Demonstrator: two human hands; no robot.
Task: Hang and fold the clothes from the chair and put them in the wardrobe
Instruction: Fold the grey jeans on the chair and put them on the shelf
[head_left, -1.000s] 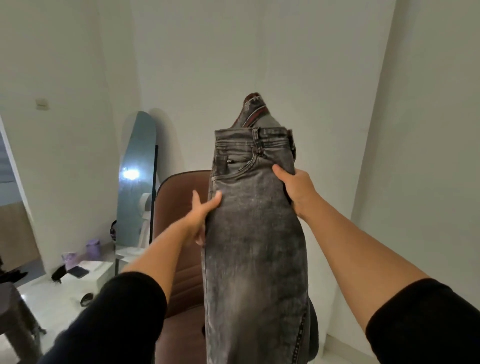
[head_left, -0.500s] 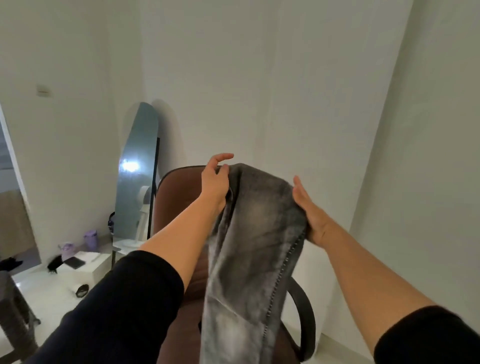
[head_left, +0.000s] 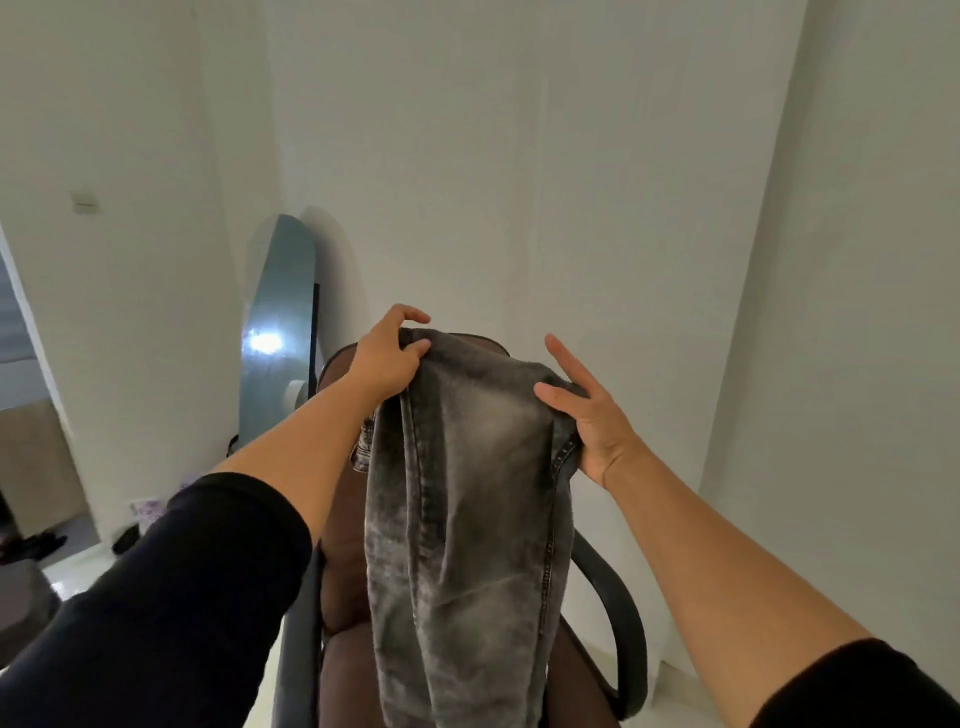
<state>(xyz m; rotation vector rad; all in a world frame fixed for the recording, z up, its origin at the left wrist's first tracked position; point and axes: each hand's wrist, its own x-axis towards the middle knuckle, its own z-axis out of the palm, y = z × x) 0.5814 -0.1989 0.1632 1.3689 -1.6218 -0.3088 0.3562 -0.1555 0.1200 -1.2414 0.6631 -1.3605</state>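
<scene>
Jeans, grey and washed-out, are hanging folded over in the middle of the view, held up in front of the brown chair whose backrest is showing behind and to the left of them. Going from the left, a doorway is opening at the far edge, and a tall mirror is leaning against the white wall, catching a bright spot of light. Next, the left hand is gripping the top left corner of the fold, fingers curled over the cloth and thumb pressing on the near side, with a black sleeve pushed up the forearm. The denim is draping down from the fold, a side seam running along its right edge and a bit of waistband peeking out at the left below the hand. The right hand is pinching the top right corner with the thumb on the front, while its fingers are spread and stretched upward behind the cloth. A black armrest is curving out below the right forearm.
</scene>
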